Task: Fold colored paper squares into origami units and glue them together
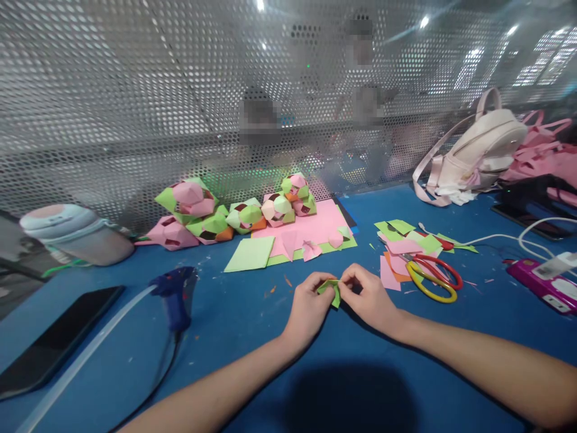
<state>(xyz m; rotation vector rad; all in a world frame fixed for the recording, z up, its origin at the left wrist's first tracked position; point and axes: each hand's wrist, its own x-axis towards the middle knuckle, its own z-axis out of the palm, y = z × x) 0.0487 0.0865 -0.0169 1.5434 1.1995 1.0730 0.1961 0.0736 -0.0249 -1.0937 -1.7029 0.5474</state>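
Note:
Between my two hands is a small folded piece of green paper (334, 292), just above the blue table (252, 349). My left hand (310, 307) pinches its left side between thumb and fingers. From the right, my right hand (367, 297) grips the opposite edge with thumb and index finger. Part of the paper is hidden behind my fingertips. Beyond my hands lie a stack of light green paper squares (250, 253) and pink sheets (315, 222) with small cut pink pieces on top.
Folded pink-and-green paper balls (243, 214) line the back. Red-and-yellow-handled scissors (435, 278) rest on paper scraps at right. A blue glue gun (177, 300) with a long glue stick, a phone (58, 337) and a cup (79, 234) are left; a power strip (543, 284) and backpack (478, 150) are right.

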